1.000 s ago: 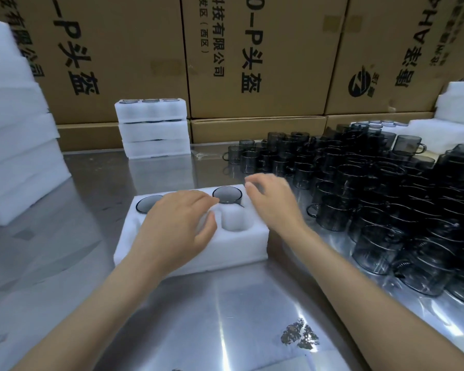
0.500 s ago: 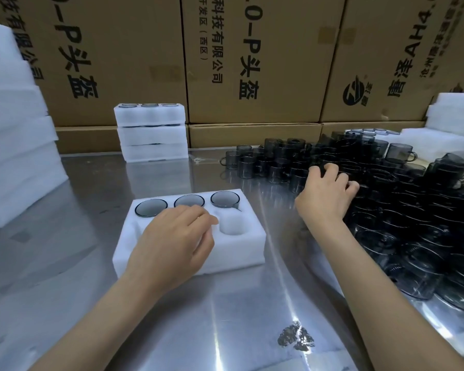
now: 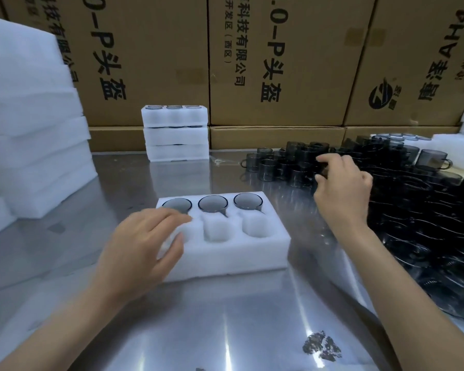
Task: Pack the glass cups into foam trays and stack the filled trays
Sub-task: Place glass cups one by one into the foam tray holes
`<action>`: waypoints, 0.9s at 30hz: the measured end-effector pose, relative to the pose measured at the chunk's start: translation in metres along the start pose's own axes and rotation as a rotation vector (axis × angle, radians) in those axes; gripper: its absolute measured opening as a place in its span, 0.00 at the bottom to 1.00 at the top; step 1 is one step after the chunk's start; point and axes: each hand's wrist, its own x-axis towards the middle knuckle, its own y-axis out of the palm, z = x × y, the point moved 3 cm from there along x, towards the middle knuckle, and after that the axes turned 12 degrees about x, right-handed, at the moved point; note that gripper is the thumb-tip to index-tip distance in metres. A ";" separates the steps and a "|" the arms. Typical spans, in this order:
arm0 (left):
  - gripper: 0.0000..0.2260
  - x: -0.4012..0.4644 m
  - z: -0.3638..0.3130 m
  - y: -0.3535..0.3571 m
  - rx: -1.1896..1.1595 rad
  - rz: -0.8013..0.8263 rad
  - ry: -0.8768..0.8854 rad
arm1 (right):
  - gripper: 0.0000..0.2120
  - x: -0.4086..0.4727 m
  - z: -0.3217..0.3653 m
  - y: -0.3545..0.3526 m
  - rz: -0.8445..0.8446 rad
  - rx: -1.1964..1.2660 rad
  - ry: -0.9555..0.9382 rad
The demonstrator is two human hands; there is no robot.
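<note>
A white foam tray [image 3: 239, 258] with two rows of pockets lies on the steel table. Three dark glass cups [image 3: 213, 203] fill its back row. The middle and right front pockets stand empty. My left hand [image 3: 142, 247] rests with relaxed fingers on the tray's left front corner and hides the pocket there. My right hand [image 3: 343, 188] is off to the right, at the near-left edge of the crowd of loose dark cups [image 3: 426, 210]. Its fingers and thumb curl round one cup [image 3: 324, 170] in that crowd. Three filled trays [image 3: 176, 135] stand stacked at the back.
A tall pile of empty foam trays [image 3: 32, 135] stands at the left. Printed cardboard boxes [image 3: 279, 62] wall off the back. More foam with cups [image 3: 450, 145] sits at the far right. The loose cups cover the table's right side. A dark smudge [image 3: 322, 346] marks the table front.
My right hand left the tray and moved right and back into the loose cups, where it now closes on one. My left hand slid left along the tray's front row.
</note>
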 end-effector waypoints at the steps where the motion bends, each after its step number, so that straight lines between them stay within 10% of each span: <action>1: 0.15 -0.005 0.011 0.000 -0.031 0.013 -0.074 | 0.17 -0.001 0.011 -0.001 -0.014 0.098 -0.059; 8: 0.06 -0.022 0.059 0.037 -0.570 0.009 -0.731 | 0.17 -0.045 0.104 0.017 0.228 0.507 -0.417; 27: 0.10 -0.024 0.049 0.044 -0.662 0.086 -0.581 | 0.19 -0.088 0.157 0.054 0.689 0.719 -0.445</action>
